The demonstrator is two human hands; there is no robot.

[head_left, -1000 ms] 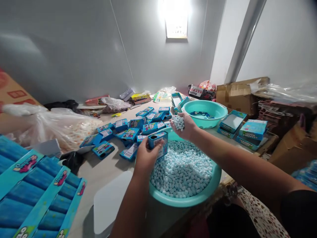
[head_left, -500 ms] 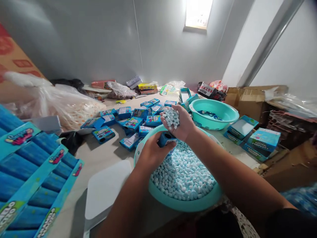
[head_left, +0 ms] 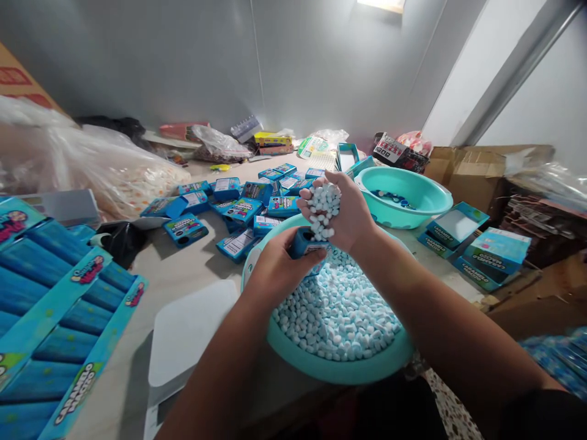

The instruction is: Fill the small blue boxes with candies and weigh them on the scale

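My left hand (head_left: pixel 273 266) is closed round a small blue candy box (head_left: pixel 302 242), held upright with its round opening upward over a teal basin (head_left: pixel 339 366) full of pale blue and white candies (head_left: pixel 339 311). My right hand (head_left: pixel 342 211) is cupped just above the box, tilted, with a handful of candies (head_left: pixel 323 208) spilling down toward the opening. Beyond the basin, several closed blue boxes (head_left: pixel 238 211) lie scattered on the table.
A second teal basin (head_left: pixel 403 195) stands at the back right, near open blue cartons (head_left: pixel 477 244) and cardboard boxes (head_left: pixel 486 171). Blue display packs (head_left: pixel 55 311) fill the left. A plastic bag (head_left: pixel 105 171) sits at the back left and a white tray (head_left: pixel 188 330) near the front.
My left hand brought the box in over the basin under my right hand. My right hand has tipped, and candies now spill from it toward the box. The view dipped downward.
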